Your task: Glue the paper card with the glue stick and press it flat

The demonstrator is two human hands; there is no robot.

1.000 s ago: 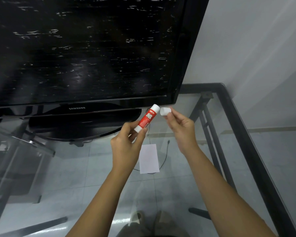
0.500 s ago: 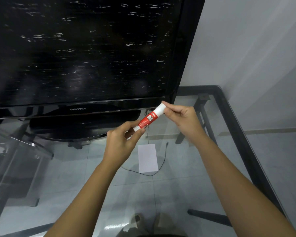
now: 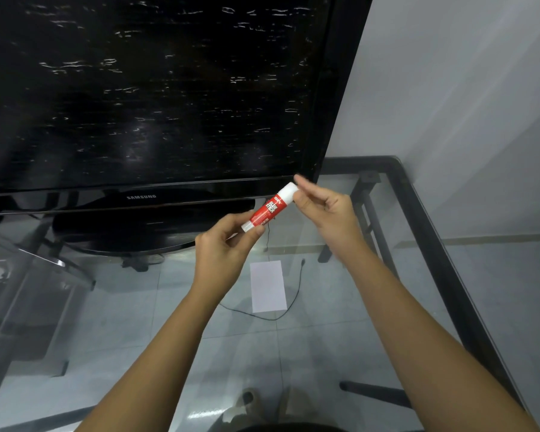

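Red and white, the glue stick (image 3: 268,208) is pinched at its base by the left hand (image 3: 223,255). Its cap, off a second ago, is now seated again under the right hand (image 3: 326,210) fingertips. The paper card (image 3: 268,286) lies below on the glass table (image 3: 424,232); gluing seems finished.

1. Your left hand (image 3: 223,244) and right hand (image 3: 325,210) hold the glue stick (image 3: 267,208) between them, above the glass table (image 3: 418,213).
2. The paper card (image 3: 268,286) lies on the table below your hands.
3. The television (image 3: 156,98) stands behind them.
4. A cable (image 3: 289,307) curls beside the card.
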